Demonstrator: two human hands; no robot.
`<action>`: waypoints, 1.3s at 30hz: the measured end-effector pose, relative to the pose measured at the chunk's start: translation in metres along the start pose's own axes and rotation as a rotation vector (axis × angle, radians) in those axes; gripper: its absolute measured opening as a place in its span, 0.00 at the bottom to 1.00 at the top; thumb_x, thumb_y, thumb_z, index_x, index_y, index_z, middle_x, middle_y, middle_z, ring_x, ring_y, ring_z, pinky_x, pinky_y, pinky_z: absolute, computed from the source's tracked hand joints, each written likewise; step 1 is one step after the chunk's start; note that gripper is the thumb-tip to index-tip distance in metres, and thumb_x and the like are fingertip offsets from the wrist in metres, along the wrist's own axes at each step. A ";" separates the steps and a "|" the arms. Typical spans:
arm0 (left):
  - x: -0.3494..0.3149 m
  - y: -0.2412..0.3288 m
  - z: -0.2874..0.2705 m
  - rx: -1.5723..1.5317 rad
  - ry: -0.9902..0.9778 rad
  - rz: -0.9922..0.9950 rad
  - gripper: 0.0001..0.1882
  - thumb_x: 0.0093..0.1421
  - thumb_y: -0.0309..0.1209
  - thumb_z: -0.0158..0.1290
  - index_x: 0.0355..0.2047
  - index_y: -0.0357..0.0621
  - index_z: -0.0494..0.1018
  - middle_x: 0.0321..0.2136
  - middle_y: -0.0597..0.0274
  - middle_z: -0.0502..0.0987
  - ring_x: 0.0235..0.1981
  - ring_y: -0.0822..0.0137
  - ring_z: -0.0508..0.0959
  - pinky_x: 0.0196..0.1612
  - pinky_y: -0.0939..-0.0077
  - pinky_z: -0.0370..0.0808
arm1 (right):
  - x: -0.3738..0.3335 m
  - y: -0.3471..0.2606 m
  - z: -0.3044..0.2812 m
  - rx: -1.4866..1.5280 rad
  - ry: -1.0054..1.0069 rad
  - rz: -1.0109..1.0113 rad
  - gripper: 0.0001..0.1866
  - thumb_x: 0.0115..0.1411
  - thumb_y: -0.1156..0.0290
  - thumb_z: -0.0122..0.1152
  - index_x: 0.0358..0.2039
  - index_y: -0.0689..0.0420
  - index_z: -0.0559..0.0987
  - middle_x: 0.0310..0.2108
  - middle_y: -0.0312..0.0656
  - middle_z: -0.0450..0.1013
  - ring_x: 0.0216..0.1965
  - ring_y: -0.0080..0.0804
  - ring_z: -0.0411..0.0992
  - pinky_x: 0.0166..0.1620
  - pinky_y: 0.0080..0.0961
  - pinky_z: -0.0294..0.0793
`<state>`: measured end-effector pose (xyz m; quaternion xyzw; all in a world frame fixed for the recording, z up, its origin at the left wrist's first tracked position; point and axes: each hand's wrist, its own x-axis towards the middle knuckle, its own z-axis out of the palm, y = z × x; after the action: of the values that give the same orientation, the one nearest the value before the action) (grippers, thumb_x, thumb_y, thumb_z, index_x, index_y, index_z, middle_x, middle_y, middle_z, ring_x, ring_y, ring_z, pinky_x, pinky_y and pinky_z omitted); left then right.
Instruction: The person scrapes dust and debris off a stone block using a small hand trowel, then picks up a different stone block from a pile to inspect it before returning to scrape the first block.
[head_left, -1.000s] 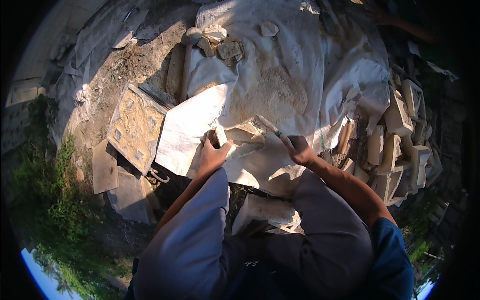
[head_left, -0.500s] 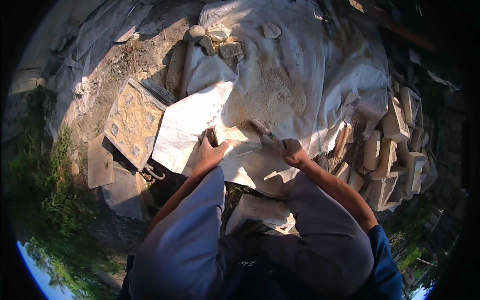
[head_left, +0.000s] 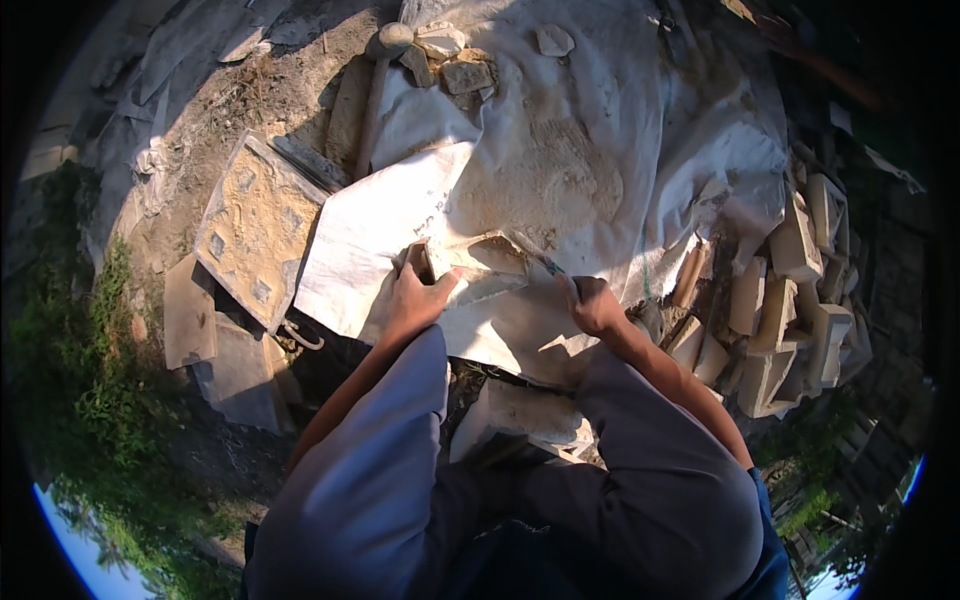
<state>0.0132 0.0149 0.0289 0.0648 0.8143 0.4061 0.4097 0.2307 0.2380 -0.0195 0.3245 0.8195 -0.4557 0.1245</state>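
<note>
A pale, dusty block (head_left: 490, 289) with sharp edges lies on the white sheet in front of my knees. My left hand (head_left: 418, 304) grips its left end, the thumb along the near side and the fingers round a raised brown edge. In my right hand (head_left: 597, 306) is a dusty hand tool (head_left: 531, 247), closed in the fist by its handle. A greenish band shows near the grip. The tool's far end reaches over the block's upper edge; whether it touches cannot be seen. Yellowish powder (head_left: 560, 180) covers the sheet beyond the block.
A white sheet (head_left: 375, 205) spreads ahead, with stone pieces (head_left: 466, 76) and a round-headed mallet (head_left: 395, 40) at its far left. A dusty square slab (head_left: 258, 230) stands left. Box-shaped pale blocks (head_left: 795, 245) are piled right. Broken slabs (head_left: 520, 415) lie between my legs.
The tool and my right hand have shifted slightly, with the tool's far end now over the block's upper edge. My left hand keeps its grip. The whole view has tilted a little.
</note>
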 end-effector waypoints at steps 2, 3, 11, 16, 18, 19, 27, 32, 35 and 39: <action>0.007 -0.037 -0.007 0.064 0.080 -0.003 0.40 0.55 0.44 0.64 0.62 0.34 0.62 0.53 0.41 0.73 0.56 0.52 0.74 0.58 0.64 0.69 | 0.016 0.021 0.010 -0.198 -0.027 -0.200 0.30 0.71 0.50 0.46 0.25 0.66 0.75 0.24 0.63 0.70 0.29 0.65 0.69 0.36 0.48 0.68; 0.012 -0.053 -0.006 0.128 0.137 -0.008 0.38 0.56 0.42 0.64 0.61 0.35 0.62 0.51 0.42 0.75 0.54 0.55 0.75 0.57 0.66 0.70 | 0.019 0.021 0.006 -0.271 -0.031 -0.259 0.31 0.71 0.48 0.46 0.25 0.66 0.75 0.24 0.63 0.71 0.30 0.65 0.69 0.37 0.48 0.69; 0.007 -0.033 -0.007 -0.009 0.052 0.071 0.40 0.54 0.44 0.65 0.57 0.26 0.64 0.50 0.43 0.76 0.53 0.56 0.76 0.56 0.67 0.71 | -0.016 -0.010 -0.037 0.080 0.121 0.117 0.29 0.70 0.51 0.48 0.26 0.66 0.75 0.21 0.64 0.67 0.24 0.64 0.66 0.31 0.49 0.66; 0.018 -0.052 -0.003 0.153 0.096 -0.041 0.36 0.57 0.37 0.64 0.57 0.25 0.64 0.52 0.45 0.76 0.53 0.60 0.75 0.58 0.68 0.70 | -0.005 0.007 -0.029 -0.172 0.094 0.118 0.26 0.70 0.53 0.49 0.27 0.66 0.77 0.20 0.62 0.70 0.25 0.64 0.67 0.31 0.50 0.68; 0.023 -0.062 -0.002 0.154 0.114 0.004 0.36 0.57 0.37 0.64 0.57 0.24 0.64 0.52 0.45 0.76 0.53 0.60 0.75 0.57 0.68 0.70 | -0.007 0.005 -0.028 -0.194 0.093 0.114 0.26 0.69 0.52 0.50 0.29 0.65 0.79 0.23 0.64 0.72 0.31 0.68 0.71 0.34 0.51 0.71; 0.023 -0.067 -0.003 0.156 0.123 0.023 0.36 0.56 0.37 0.64 0.57 0.24 0.64 0.51 0.45 0.76 0.53 0.60 0.76 0.57 0.68 0.70 | -0.008 0.003 -0.028 -0.188 0.090 0.111 0.26 0.69 0.52 0.50 0.29 0.65 0.79 0.23 0.64 0.72 0.31 0.68 0.71 0.34 0.51 0.71; 0.013 -0.042 -0.004 0.050 0.060 0.032 0.50 0.52 0.53 0.64 0.57 0.17 0.61 0.55 0.30 0.71 0.59 0.47 0.72 0.61 0.64 0.67 | -0.009 0.001 -0.029 -0.250 0.036 0.118 0.28 0.70 0.52 0.47 0.26 0.65 0.77 0.21 0.63 0.70 0.25 0.67 0.67 0.31 0.48 0.69; 0.016 -0.048 -0.004 0.146 0.104 -0.019 0.48 0.52 0.50 0.64 0.58 0.19 0.61 0.55 0.33 0.72 0.59 0.49 0.73 0.61 0.64 0.67 | -0.020 0.007 -0.029 -0.059 0.108 0.046 0.28 0.70 0.52 0.47 0.27 0.66 0.77 0.21 0.63 0.70 0.25 0.67 0.67 0.33 0.49 0.69; 0.014 -0.042 -0.002 0.187 0.115 -0.072 0.48 0.52 0.50 0.64 0.58 0.18 0.61 0.56 0.33 0.71 0.59 0.49 0.72 0.61 0.64 0.67 | -0.012 0.020 -0.025 -0.169 0.069 0.120 0.27 0.70 0.54 0.48 0.26 0.67 0.75 0.20 0.63 0.68 0.23 0.65 0.63 0.31 0.48 0.67; 0.010 -0.033 -0.004 0.096 0.100 0.008 0.49 0.52 0.51 0.64 0.58 0.16 0.61 0.54 0.32 0.73 0.57 0.47 0.73 0.60 0.64 0.68 | -0.018 0.002 -0.043 -0.028 0.064 0.107 0.27 0.69 0.54 0.49 0.24 0.67 0.74 0.21 0.63 0.70 0.25 0.66 0.67 0.33 0.51 0.67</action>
<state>0.0119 -0.0053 0.0005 0.0673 0.8520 0.3709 0.3633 0.2498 0.2666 0.0115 0.3804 0.8109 -0.4263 0.1268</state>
